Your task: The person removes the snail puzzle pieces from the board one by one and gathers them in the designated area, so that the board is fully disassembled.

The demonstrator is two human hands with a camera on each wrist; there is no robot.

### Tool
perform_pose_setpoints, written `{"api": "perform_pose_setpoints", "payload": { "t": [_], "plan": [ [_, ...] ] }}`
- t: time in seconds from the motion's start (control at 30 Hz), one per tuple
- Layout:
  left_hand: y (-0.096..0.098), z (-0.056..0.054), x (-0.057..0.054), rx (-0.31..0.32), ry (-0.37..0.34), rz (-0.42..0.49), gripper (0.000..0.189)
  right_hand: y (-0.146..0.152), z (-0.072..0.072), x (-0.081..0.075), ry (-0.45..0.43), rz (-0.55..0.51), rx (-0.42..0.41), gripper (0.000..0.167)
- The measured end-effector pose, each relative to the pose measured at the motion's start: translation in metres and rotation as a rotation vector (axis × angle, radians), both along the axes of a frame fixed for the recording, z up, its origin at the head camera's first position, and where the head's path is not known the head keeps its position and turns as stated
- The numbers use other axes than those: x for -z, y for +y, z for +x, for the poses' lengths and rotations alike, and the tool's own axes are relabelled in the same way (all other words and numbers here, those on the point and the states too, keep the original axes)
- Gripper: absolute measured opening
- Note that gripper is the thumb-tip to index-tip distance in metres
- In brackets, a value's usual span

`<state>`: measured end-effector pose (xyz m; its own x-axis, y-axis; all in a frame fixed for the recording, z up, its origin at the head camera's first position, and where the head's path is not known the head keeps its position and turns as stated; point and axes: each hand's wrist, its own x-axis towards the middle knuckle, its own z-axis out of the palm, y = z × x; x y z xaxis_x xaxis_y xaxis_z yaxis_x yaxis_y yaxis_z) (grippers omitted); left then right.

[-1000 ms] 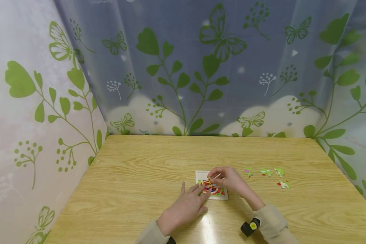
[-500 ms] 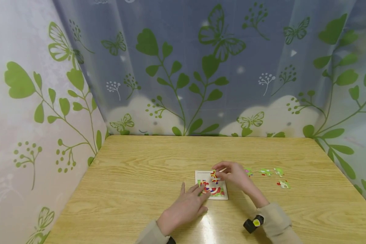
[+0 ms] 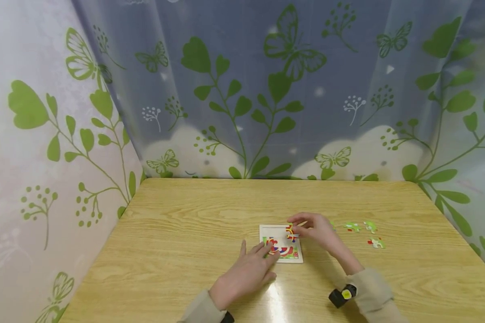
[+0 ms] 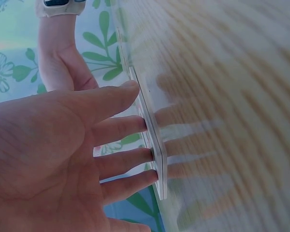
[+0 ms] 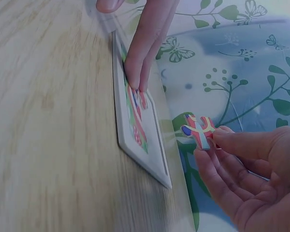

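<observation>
- Head view: the puzzle piece (image 3: 291, 233) is over the right part of the puzzle frame (image 3: 272, 232); its long axis runs roughly away from the person, its far end near the frame's far edge.
- Right wrist view: the piece is raised clear of the frame; its knobbed, blue-tipped end faces away from the palm.
- Right hand (image 3: 317, 232): grip pinches the piece between thumb and fingers; forearm enters from the lower right and slants forward and left.
- Left hand (image 3: 248, 272): grip is spread, fingers extended forward and right; fingertips rest on the assembled section (image 3: 285, 252) in the frame; thumb lies apart, on the near side.
- Frame: flat on the tabletop (image 3: 186, 251), near and far edges about parallel to the tabletop's far edge.
- Loose pieces (image 3: 376, 243): on the tabletop beyond the right hand; one is partly hidden by it.
</observation>
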<state>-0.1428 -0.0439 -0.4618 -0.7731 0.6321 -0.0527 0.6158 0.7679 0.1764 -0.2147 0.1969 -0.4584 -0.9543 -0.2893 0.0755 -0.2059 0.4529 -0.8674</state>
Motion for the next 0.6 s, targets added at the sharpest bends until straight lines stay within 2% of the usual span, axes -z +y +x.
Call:
{"api": "perform_pose_setpoints", "payload": {
  "t": [0.6],
  "plan": [
    [0.0,0.001,0.0,0.008,0.006,-0.004,0.054,0.059,0.011,0.001,-0.013,0.086,0.077,0.028]
  ]
}}
